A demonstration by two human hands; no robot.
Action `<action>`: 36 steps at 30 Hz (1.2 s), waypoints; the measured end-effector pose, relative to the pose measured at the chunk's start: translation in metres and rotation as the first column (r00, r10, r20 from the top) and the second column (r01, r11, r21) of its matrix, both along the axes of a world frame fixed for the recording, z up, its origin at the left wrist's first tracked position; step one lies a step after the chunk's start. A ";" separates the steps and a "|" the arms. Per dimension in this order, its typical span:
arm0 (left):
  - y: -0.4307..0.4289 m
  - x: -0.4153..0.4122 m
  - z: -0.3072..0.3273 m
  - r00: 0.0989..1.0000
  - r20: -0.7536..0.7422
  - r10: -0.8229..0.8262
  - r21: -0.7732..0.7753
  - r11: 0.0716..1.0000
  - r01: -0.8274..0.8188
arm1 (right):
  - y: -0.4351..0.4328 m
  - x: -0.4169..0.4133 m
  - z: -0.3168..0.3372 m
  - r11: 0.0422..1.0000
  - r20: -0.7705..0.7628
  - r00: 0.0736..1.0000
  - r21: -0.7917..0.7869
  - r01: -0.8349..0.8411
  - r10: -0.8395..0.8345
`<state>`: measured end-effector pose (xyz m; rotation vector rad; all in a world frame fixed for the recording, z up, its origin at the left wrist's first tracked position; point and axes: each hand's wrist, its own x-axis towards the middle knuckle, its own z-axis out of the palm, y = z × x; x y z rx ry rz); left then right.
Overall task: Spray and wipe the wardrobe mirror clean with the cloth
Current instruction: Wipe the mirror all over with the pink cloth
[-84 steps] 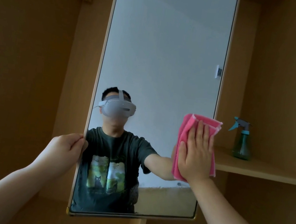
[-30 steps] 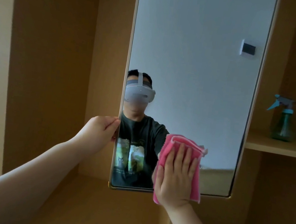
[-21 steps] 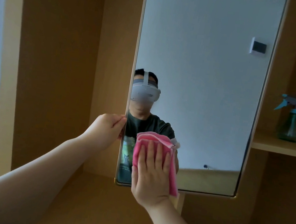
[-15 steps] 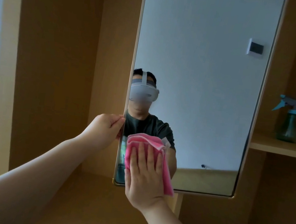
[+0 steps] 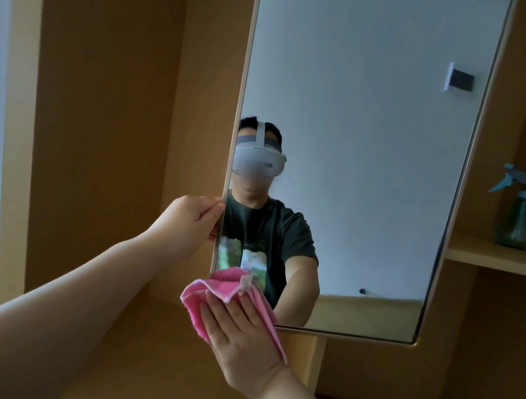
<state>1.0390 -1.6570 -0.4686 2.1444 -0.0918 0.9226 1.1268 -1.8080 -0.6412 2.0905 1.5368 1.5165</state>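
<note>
Two grips — left holds mirror, right presses cloth

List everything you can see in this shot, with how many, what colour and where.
mirror: one, pale gold frame, middle of the wardrobe
cloth: one, pink, over the mirror's lower left corner
spray bottle: one, green with a blue trigger, upright on the shelf at right
shelf: one, light wood, right of the mirror
wardrobe: one, light brown wood, around everything
wall switch: one, white and dark, reflected at the mirror's upper right
left hand: one, grips the mirror's left edge
right hand: one, flat fingers press the cloth against the mirror
</note>
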 end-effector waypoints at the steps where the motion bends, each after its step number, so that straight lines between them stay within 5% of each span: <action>1: 0.000 0.000 0.000 1.000 0.000 0.000 -0.005 1.000 0.000 | -0.004 -0.001 -0.001 1.000 0.001 1.000 -0.007 -0.025 0.025; 8: -0.001 -0.003 -0.002 0.999 -0.008 0.052 0.022 0.998 -0.052 | -0.018 -0.010 0.004 0.950 -0.173 0.937 -0.024 -0.313 0.304; 14: -0.007 -0.022 0.022 0.972 0.165 0.165 0.222 0.954 -0.200 | -0.035 -0.025 0.047 0.883 -0.493 0.736 0.191 -0.429 0.464; 18: -0.017 -0.040 0.062 0.946 0.307 0.105 0.247 0.951 -0.186 | -0.042 -0.035 0.104 0.825 -0.532 0.631 0.384 -0.414 0.565; 23: -0.030 -0.044 0.145 0.972 0.180 -0.154 0.517 0.855 0.040 | -0.051 -0.040 0.212 0.740 -0.588 0.448 0.538 -0.404 0.673; 36: -0.073 -0.029 0.465 0.952 -0.169 -0.255 0.474 0.826 0.305 | -0.076 -0.028 0.578 0.619 -0.551 0.287 0.731 -0.286 0.783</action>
